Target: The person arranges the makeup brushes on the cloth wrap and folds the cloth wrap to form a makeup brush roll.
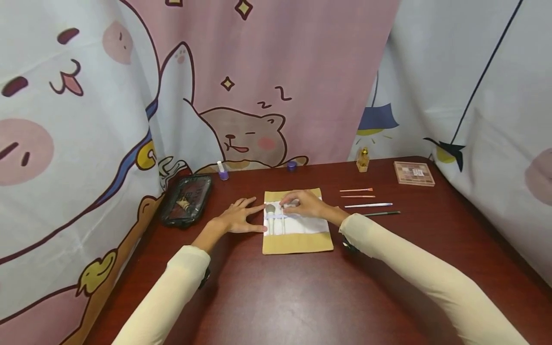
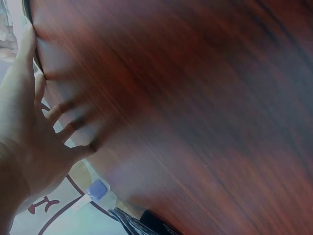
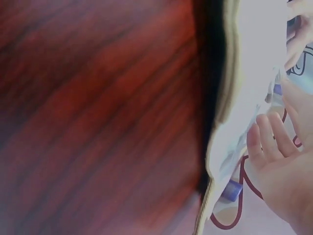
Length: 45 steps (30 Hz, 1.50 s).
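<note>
A brush roll (image 1: 297,243), tan with a white inner panel and a pale purple band, lies unfolded on the table. One makeup brush (image 1: 270,209) with a grey-green head is tucked under the band at the left. To its right, my right hand (image 1: 304,203) pinches a second, slimmer makeup brush (image 1: 283,226) near its upper end, thumb and index finger together; its handle runs below the band. My left hand (image 1: 236,216) lies with fingers spread, thumb and index fingertips on the roll's left edge. In the left wrist view, its other fingertips rest on the table.
Several slender brushes (image 1: 368,205) lie right of the roll. Behind stand a purple nail polish bottle (image 1: 223,172), a small purple jar (image 1: 292,166) and a perfume bottle (image 1: 362,162). A palette (image 1: 414,173) lies far right; a black-edged clear pouch (image 1: 187,200) sits left. Printed curtains border the table.
</note>
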{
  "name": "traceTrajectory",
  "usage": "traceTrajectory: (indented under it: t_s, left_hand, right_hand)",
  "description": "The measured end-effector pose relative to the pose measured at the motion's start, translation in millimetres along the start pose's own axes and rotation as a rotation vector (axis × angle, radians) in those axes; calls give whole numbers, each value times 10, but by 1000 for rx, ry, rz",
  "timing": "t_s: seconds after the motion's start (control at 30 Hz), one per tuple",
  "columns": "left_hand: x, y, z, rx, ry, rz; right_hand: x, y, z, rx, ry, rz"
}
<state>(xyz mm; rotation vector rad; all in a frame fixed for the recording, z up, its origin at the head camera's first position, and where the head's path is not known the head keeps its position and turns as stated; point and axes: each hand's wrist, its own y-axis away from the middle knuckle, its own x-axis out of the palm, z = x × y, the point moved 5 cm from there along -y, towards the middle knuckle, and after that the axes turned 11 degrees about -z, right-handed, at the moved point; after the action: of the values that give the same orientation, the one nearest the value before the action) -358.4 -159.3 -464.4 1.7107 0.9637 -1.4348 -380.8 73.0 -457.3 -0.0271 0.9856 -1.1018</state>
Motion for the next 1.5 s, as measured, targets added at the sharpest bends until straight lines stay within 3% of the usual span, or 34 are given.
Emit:
traceTrajectory:
  t_s: [0.13, 0.43, 0.8, 1.13, 1.5]
  left_hand:
    - [-1, 19, 11, -5, -2, 4]
    - [-19, 22, 21, 7, 19, -23]
    - [17, 44, 43, -6, 20, -13]
    - [11, 16, 5, 1, 20, -12]
    - [-10, 5, -20, 3, 21, -16]
  right_hand:
    - [-45, 1, 10, -16, -9, 2]
    - [-246, 67, 7, 62, 1, 24]
    - [-474, 208, 6, 54, 23, 28]
    - [-881, 472, -64, 104, -5, 14]
    - [-1375, 757, -267, 153, 82, -38]
